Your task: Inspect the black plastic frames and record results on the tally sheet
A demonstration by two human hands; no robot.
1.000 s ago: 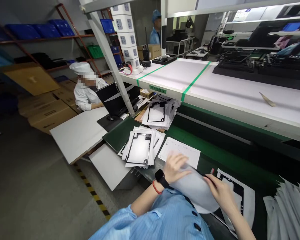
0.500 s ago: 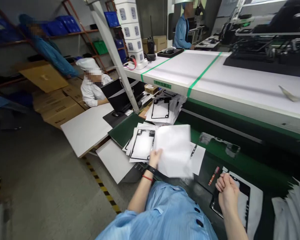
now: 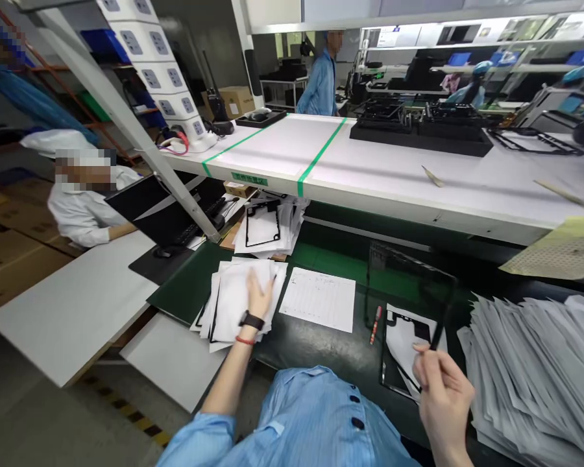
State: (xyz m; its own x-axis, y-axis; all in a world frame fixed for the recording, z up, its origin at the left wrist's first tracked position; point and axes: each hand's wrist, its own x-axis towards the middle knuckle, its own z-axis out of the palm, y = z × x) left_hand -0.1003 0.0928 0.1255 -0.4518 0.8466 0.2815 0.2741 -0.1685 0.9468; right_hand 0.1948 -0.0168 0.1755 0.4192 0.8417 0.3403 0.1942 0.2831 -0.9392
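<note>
My left hand (image 3: pixel 259 297) lies flat with open fingers on a loose pile of white sheets (image 3: pixel 233 301), and a black-edged frame shows at the pile's lower edge. My right hand (image 3: pixel 442 389) pinches the corner of a clear film with a thin black frame (image 3: pixel 411 279), holding it raised over the green bench mat. Below that hand lies a black-framed piece on white backing (image 3: pixel 401 344), partly hidden by my fingers. A red-capped pen (image 3: pixel 376 324) and a printed ruled form (image 3: pixel 317 299) lie between my hands.
A tall stack of grey-white sheets (image 3: pixel 530 370) fills the bench's right side. More framed sheets (image 3: pixel 265 230) sit under the white upper shelf (image 3: pixel 272 152). A seated co-worker in a white cap and coat (image 3: pixel 82 211) works at a laptop (image 3: pixel 158 207) to the left.
The white sheet held up in my left hand now lies on the pile. My right hand has risen, pinching the clear film. The view has swung right.
</note>
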